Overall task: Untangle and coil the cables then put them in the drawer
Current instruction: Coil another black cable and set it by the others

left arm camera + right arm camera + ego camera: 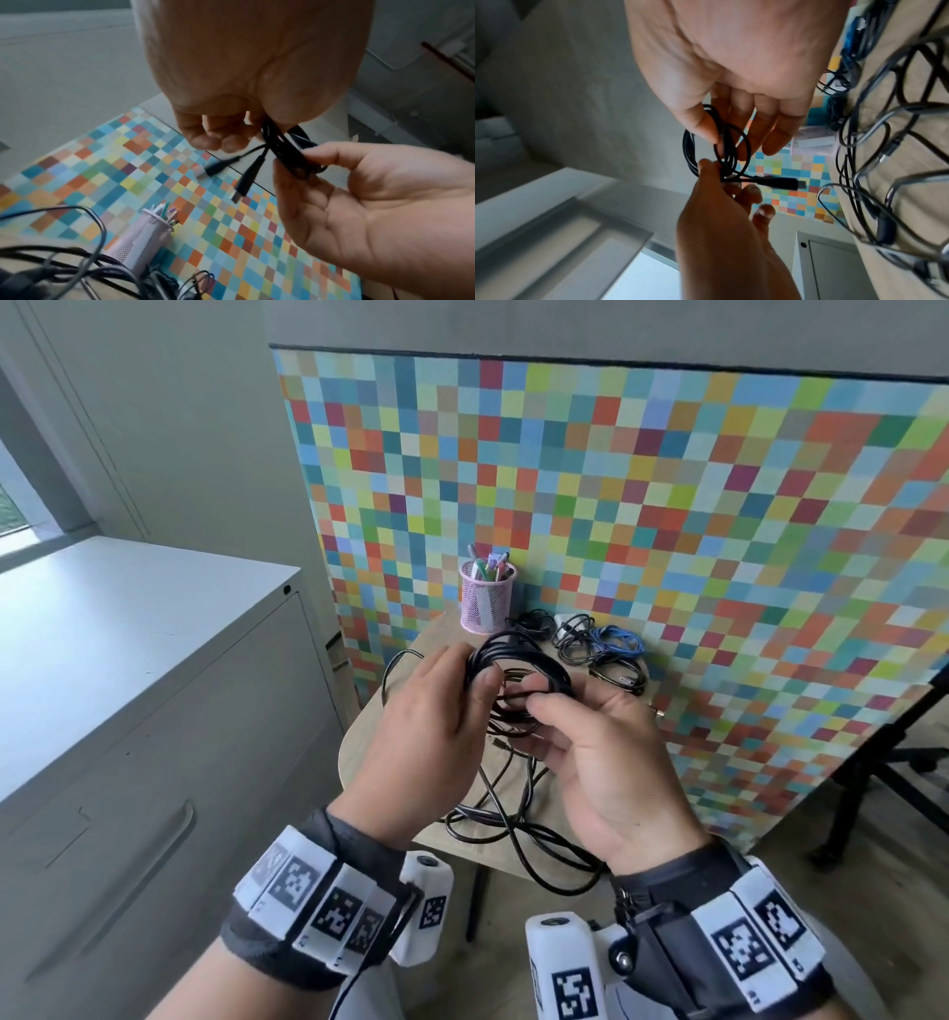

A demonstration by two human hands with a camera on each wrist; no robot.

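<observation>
Hands: left hand point(426, 726) and right hand point(606, 762) both pinch the black cable coil point(518, 680) above the counter point(369, 742); advisable to keep loops pinched while tucking the plug end point(782, 183).

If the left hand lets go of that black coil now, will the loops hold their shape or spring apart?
Probably spring apart: the black cable coil is thin, nothing visibly ties it, and the left hand and right hand both pinch it. It looks light and floppy. Its plug ends dangle free and may snag the loose cables on the table.
</observation>
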